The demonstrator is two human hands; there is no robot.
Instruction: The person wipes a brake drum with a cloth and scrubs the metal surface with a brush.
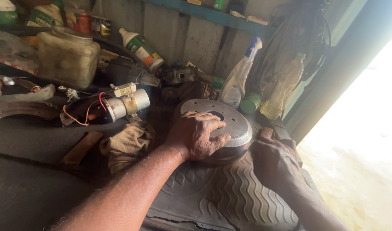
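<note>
Ribbed grey rubber, the tread of an old tyre [247, 196], fills the near part of the view and carries the work. On its far edge sits a round metal brake drum [236, 124], flat face up, so its axis points straight up and it has no long side to line up with; the centre hole and small bolt holes show on top.

Both forearms reach in from the near edge. The left hand [196, 136] is already on the drum: its palm lies flat over the near-left part of the top face, the fingers spread and curved forward, the thumb hooked down along the near rim. It presses rather than pinches. The right hand [275, 160] is lower and to the right, resting on the tyre just beside the drum's right rim; it is in shadow, the fingers look loosely curled with one fingertip raised, and whether it touches the drum cannot be told. So the drum lies under the left hand and just to the left of the right hand.

Left of the drum a crumpled tan rag [127, 143] lies on the dark worktop [29, 141]. Behind it a small cylindrical motor [125, 105] with red and orange wires rests. Farther back stand a spray bottle [238, 81], a green can [250, 102] and a yellowish bottle [283, 87] against the corrugated wall [187, 38].
</note>
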